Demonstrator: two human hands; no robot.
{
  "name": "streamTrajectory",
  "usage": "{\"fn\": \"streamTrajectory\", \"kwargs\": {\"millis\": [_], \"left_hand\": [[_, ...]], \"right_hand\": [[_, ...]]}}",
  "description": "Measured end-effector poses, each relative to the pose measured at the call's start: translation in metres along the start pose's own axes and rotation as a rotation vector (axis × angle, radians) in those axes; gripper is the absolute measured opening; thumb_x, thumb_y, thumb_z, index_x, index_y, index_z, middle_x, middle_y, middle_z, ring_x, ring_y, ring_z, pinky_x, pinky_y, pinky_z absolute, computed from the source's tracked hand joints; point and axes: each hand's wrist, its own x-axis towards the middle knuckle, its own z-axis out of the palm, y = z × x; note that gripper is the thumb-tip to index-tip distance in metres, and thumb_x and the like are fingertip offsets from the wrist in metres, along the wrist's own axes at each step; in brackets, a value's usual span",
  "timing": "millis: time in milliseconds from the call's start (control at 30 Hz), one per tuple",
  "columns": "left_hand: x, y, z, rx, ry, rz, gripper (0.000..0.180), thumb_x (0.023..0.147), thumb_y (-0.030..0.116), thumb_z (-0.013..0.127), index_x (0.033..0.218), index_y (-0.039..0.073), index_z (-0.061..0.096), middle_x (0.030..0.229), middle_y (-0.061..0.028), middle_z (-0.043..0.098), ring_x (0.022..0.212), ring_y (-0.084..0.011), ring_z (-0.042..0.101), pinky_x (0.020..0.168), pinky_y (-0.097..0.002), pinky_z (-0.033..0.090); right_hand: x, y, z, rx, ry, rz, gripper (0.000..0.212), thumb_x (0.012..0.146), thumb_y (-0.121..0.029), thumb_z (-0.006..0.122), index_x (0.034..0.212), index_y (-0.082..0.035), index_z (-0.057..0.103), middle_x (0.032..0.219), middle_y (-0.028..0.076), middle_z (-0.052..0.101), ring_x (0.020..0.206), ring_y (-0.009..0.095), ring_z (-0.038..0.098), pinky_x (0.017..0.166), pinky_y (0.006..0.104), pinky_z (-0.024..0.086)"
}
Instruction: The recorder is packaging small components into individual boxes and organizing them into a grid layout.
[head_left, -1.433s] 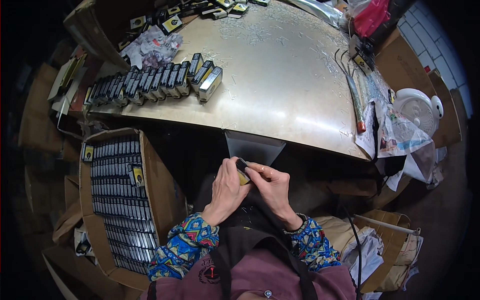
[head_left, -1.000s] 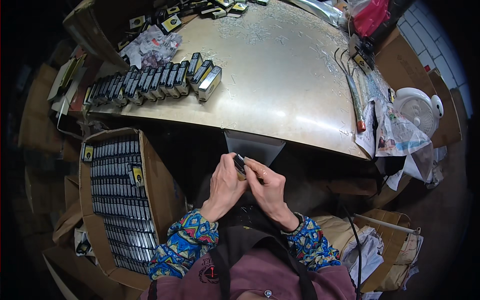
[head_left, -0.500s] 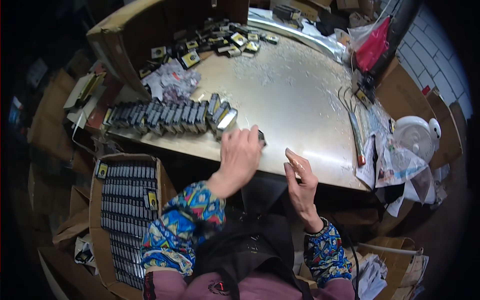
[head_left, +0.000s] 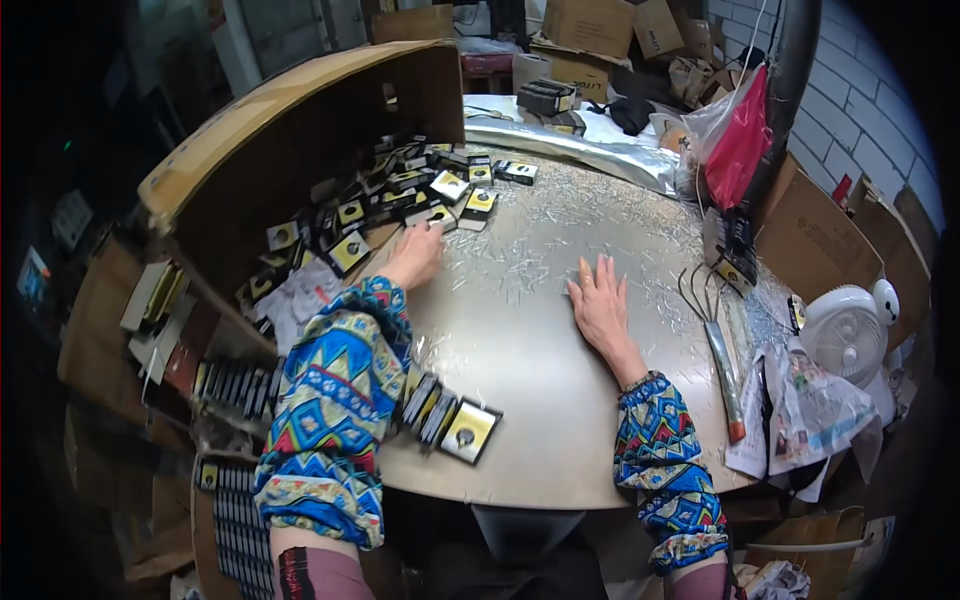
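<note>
My left hand point(head_left: 414, 255) reaches across the round metal table point(head_left: 540, 330) to a heap of small black-and-yellow packets point(head_left: 400, 195) spilling from a tipped cardboard box point(head_left: 290, 130). Its fingers touch the nearest packets, and whether it grips one I cannot tell. My right hand point(head_left: 600, 300) lies flat on the bare tabletop with fingers spread and holds nothing. A row of the same packets point(head_left: 440, 415) stands on edge near the table's front edge, partly hidden under my left sleeve.
A carton of packed packets point(head_left: 225, 500) sits on the floor at lower left. A white fan point(head_left: 845, 330), crumpled paper point(head_left: 800, 400), a long tool with a red tip point(head_left: 722, 370) and a red bag point(head_left: 740, 140) crowd the right side. Cardboard boxes point(head_left: 590, 25) stand behind.
Earlier both hands worked a small packet below the table's front edge. The left hand then set it by the row and has reached far forward to the heap; the right hand came to rest on the table.
</note>
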Motion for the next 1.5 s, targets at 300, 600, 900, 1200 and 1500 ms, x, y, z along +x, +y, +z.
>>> {"fn": "streamTrajectory", "kwargs": {"millis": [300, 600, 900, 1200, 1500], "left_hand": [[0.063, -0.002, 0.013, 0.042, -0.138, -0.057, 0.04, 0.091, 0.033, 0.063, 0.123, 0.009, 0.056, 0.128, -0.0224, 0.05, 0.115, -0.0475, 0.055, 0.096, -0.0512, 0.049], [-0.001, -0.003, -0.038, -0.074, -0.303, -0.097, 0.081, 0.07, 0.032, 0.079, 0.133, -0.006, 0.048, 0.12, -0.0311, 0.061, 0.114, -0.0405, 0.06, 0.098, -0.0394, 0.048], [-0.1, 0.077, -0.109, -0.595, -0.099, -0.231, 0.036, 0.096, 0.033, 0.053, 0.11, 0.0, 0.058, 0.105, -0.0164, 0.069, 0.099, -0.0251, 0.066, 0.08, -0.0362, 0.049], [-0.313, 0.131, -0.095, -1.59, 0.203, -0.37, 0.027, 0.096, 0.014, 0.065, 0.118, -0.001, 0.061, 0.1, -0.0024, 0.066, 0.088, -0.0063, 0.061, 0.075, -0.0213, 0.05], [-0.417, 0.146, -0.017, -1.672, 0.228, -0.761, 0.018, 0.101, 0.024, 0.055, 0.108, 0.009, 0.06, 0.095, 0.0022, 0.063, 0.086, -0.0067, 0.062, 0.076, -0.0236, 0.051]], "right_hand": [[0.096, -0.059, 0.056, 0.102, -0.175, -0.206, 0.061, 0.103, -0.052, 0.035, 0.151, -0.014, 0.038, 0.157, 0.025, 0.028, 0.148, 0.04, 0.023, 0.119, 0.0562, 0.018], [0.042, -0.093, 0.043, 0.156, -0.324, -0.631, 0.05, 0.104, -0.049, 0.039, 0.147, -0.025, 0.046, 0.156, 0.016, 0.036, 0.145, 0.04, 0.028, 0.12, 0.0519, 0.02], [-0.088, -0.032, -0.033, 0.066, -0.208, -0.391, 0.056, 0.103, -0.047, 0.042, 0.146, -0.011, 0.045, 0.152, 0.027, 0.036, 0.143, 0.047, 0.03, 0.117, 0.0563, 0.024], [-0.16, -0.035, -0.082, 0.063, -0.149, -0.419, 0.063, 0.098, -0.047, 0.055, 0.145, -0.007, 0.045, 0.149, 0.026, 0.039, 0.141, 0.047, 0.032, 0.116, 0.0579, 0.025], [-0.14, -0.145, -0.103, 0.212, -0.362, -0.531, 0.089, 0.082, -0.049, 0.073, 0.142, 0.008, 0.039, 0.125, 0.025, 0.052, 0.119, 0.038, 0.052, 0.109, 0.0463, 0.038]]}}
